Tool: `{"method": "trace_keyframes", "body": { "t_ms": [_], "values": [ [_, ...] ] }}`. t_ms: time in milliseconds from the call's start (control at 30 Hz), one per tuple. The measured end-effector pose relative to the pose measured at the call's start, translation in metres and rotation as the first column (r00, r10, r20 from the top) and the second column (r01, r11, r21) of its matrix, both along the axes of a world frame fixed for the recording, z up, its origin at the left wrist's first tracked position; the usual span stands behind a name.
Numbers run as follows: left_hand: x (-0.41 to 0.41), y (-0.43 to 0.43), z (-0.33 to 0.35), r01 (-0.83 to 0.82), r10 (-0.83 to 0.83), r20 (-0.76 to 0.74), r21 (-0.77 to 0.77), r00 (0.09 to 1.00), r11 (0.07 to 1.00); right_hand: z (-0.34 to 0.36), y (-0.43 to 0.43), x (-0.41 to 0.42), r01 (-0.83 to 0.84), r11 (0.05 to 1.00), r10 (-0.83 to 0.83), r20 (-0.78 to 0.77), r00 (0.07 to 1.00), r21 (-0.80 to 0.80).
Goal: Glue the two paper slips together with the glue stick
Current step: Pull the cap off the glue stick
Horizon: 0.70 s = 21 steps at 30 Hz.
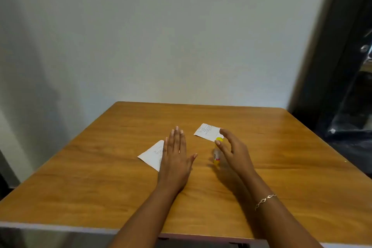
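One paper slip (152,155), white with faint print, is lying on the wooden tabletop (281,157), its right part sitting under the left hand (175,157), which is lying flat with fingers straight. The other slip (207,132), also white and finely printed, is lying farther back, just beyond the right hand (231,152). Between them the glue stick (217,157) is standing upright, yellow-capped, pale-bodied, blurred. The right hand is curving loosely open beside it, thumb at the cap; contact I cannot tell.

Bare forearms, a thin gold chain bracelet (265,201) on the right wrist.
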<state>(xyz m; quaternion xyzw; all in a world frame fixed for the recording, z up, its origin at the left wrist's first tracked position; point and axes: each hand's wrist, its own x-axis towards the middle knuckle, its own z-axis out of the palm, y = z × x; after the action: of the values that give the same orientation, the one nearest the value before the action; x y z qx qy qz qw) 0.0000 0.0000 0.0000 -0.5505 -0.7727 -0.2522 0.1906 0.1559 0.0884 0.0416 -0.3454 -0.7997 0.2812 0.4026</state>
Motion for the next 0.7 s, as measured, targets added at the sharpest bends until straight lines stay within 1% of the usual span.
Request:
{"method": "trace_keyframes", "body": {
  "t_ms": [67, 200, 300, 433, 600, 667, 700],
  "values": [
    [0.004, -0.004, 0.001, -0.003, 0.003, 0.013, 0.002, 1.0, 1.0, -0.002, -0.001, -0.002, 0.025, 0.999, -0.026, -0.034, 0.999, -0.021],
    [0.009, -0.009, -0.005, 0.018, -0.019, -0.053, -0.015, 0.998, 1.0, -0.011, -0.005, -0.006, 0.054, 0.996, -0.057, -0.058, 0.997, -0.064],
    [0.011, -0.013, 0.001, 0.047, -0.048, -0.033, -0.026, 0.998, 0.999, -0.014, -0.009, -0.009, 0.054, 0.996, -0.064, -0.128, 0.99, -0.074],
    [0.013, -0.018, 0.002, 0.133, -0.133, 0.007, 0.03, 0.991, 0.991, -0.014, -0.023, -0.02, -0.059, 0.99, 0.027, -0.249, 0.968, -0.124],
    [0.016, -0.027, 0.006, 0.197, -0.203, 0.02, 0.162, 0.979, 0.967, -0.021, -0.042, -0.032, -0.271, 0.934, 0.16, -0.404, 0.901, -0.232],
    [0.017, -0.029, 0.008, 0.212, -0.214, -0.007, 0.147, 0.977, 0.966, -0.024, -0.043, -0.032, -0.299, 0.921, 0.176, -0.422, 0.89, -0.248],
    [0.017, -0.029, 0.008, 0.225, -0.228, 0.006, 0.131, 0.974, 0.965, -0.025, -0.044, -0.031, -0.3, 0.919, 0.176, -0.415, 0.893, -0.256]
  ]
}}
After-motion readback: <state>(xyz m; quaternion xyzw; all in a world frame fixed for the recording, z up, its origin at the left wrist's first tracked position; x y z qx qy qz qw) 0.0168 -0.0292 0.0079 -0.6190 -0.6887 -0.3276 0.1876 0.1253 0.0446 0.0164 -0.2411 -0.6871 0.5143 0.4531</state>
